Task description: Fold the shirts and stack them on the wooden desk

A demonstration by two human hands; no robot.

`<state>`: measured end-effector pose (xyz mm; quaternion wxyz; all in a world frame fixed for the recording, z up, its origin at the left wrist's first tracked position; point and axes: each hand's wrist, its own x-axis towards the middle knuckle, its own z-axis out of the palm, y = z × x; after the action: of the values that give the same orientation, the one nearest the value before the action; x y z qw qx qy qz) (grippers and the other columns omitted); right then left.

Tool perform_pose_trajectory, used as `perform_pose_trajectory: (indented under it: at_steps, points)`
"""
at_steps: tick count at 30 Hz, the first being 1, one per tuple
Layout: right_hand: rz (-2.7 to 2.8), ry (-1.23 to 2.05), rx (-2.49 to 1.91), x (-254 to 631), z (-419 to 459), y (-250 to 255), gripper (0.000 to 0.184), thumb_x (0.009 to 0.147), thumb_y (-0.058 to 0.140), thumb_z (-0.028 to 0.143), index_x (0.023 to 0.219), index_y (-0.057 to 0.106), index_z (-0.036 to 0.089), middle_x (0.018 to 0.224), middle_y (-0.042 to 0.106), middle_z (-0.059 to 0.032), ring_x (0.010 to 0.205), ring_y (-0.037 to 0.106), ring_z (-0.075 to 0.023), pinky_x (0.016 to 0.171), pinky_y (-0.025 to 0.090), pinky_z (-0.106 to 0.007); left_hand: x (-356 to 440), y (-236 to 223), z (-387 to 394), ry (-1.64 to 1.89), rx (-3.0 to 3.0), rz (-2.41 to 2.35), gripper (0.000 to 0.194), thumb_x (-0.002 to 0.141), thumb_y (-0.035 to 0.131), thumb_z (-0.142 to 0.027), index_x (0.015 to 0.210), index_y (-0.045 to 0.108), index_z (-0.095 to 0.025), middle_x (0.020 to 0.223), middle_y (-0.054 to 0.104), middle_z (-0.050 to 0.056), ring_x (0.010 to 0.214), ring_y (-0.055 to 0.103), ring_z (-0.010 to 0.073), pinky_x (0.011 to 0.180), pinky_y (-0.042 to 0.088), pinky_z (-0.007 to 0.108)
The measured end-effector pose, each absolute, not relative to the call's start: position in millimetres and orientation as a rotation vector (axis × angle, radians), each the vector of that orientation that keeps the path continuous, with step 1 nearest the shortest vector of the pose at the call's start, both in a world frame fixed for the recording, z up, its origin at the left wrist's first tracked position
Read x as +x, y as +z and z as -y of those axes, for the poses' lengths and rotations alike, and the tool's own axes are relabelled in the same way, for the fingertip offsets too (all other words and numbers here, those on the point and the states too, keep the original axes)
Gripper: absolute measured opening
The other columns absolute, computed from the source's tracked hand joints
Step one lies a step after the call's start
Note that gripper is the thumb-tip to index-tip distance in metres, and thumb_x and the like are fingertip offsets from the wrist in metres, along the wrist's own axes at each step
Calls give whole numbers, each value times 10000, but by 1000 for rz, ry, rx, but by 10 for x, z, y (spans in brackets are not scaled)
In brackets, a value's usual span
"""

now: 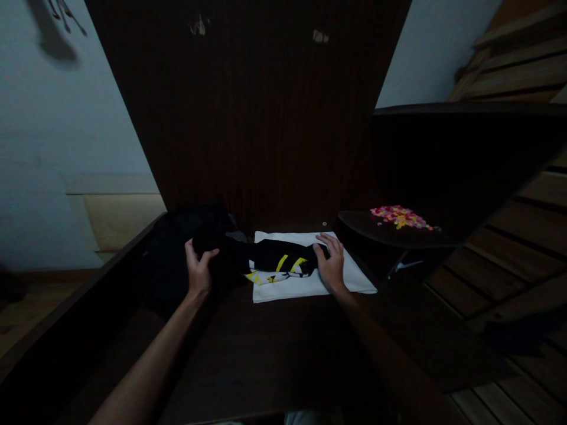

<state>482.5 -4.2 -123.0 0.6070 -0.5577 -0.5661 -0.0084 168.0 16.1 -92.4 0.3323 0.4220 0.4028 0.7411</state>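
Note:
A black garment point(266, 255) with yellow and white print is stretched sideways, loosely bunched, above a folded white cloth point(292, 290). My left hand point(199, 274) grips dark fabric at the garment's left end, thumb on the near side, most fingers hidden behind it. At the other end, my right hand point(331, 265) curves around the garment, thumb and fingers on either side of its edge. The white cloth lies flat beneath and reaches out past my right hand. Behind my left hand a black bag or heap of dark cloth point(166, 265) blends into the garment.
The dark wooden desk point(266, 366) has a raised side edge point(88, 283) at left and a tall back panel point(257, 130). A small shelf point(367, 230) at right carries a pile of pink, red and yellow bits point(401, 216). Wooden slats point(518, 236) stand farther right.

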Motion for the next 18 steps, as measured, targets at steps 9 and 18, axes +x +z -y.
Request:
perform_pose_trajectory:
  at_steps: [9,18]
  points:
    - [1789,94,-1352,4582,102,-1328,206,895,559,340,825,727,245,895,705,-99,950,520,-290,946,340,-493,1758,-976,-161,1821,1332,-1148,293,746,697,-326,996,629,-189,943,659,29,886,616,191,802,502,275]
    - [1180,-186,-1421,4908,38,-1181,335,927,454,432,883,697,206,876,671,-105,866,528,-259,860,397,-398,1630,-792,-175,1969,1145,-1279,333,673,777,-449,773,623,-171,730,591,5,733,581,170,658,493,244]
